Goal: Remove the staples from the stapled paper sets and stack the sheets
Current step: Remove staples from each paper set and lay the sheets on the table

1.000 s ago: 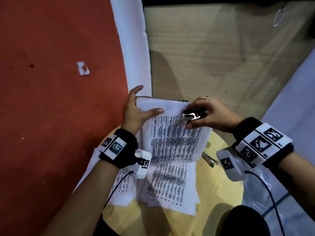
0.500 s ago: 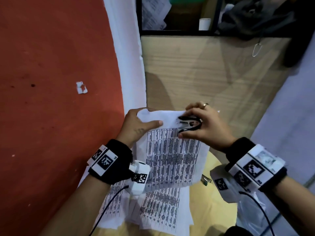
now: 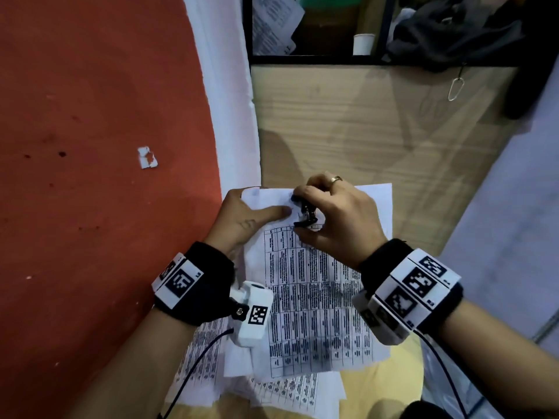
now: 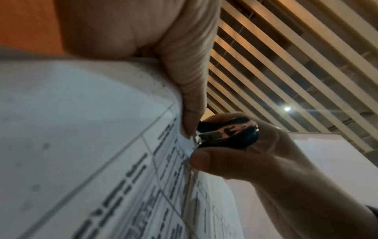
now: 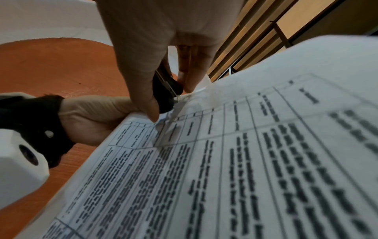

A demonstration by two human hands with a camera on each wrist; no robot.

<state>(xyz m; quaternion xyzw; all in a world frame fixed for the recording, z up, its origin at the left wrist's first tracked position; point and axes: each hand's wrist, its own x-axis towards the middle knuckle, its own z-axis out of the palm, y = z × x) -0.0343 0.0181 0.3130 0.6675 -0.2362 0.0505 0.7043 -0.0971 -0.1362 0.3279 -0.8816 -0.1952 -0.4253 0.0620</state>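
Observation:
I hold a stapled set of printed table sheets [image 3: 314, 297] up above the table. My left hand [image 3: 260, 207] pinches its top left corner, thumb [image 4: 190, 97] on the front and fingers behind. My right hand [image 3: 302, 216] grips a black staple remover [image 3: 309, 213] between thumb and fingers, just right of that thumb. In the left wrist view the staple remover [image 4: 229, 134] has its metal jaws at the paper's surface. The right wrist view shows the staple remover [image 5: 165, 92] on the creased corner of the sheets [image 5: 245, 161]. The staple itself is hidden.
Loose printed sheets [image 3: 290, 391] lie on the yellow round table [image 3: 384, 385] under my hands. Ahead stands a wooden panel [image 3: 363, 122] below a shelf holding a white cup [image 3: 363, 43]. A paper scrap [image 3: 147, 157] lies on the orange floor at left.
My right hand has moved the staple remover left to beside my left thumb and turned it upright. The view has tilted up, so the shelf shows.

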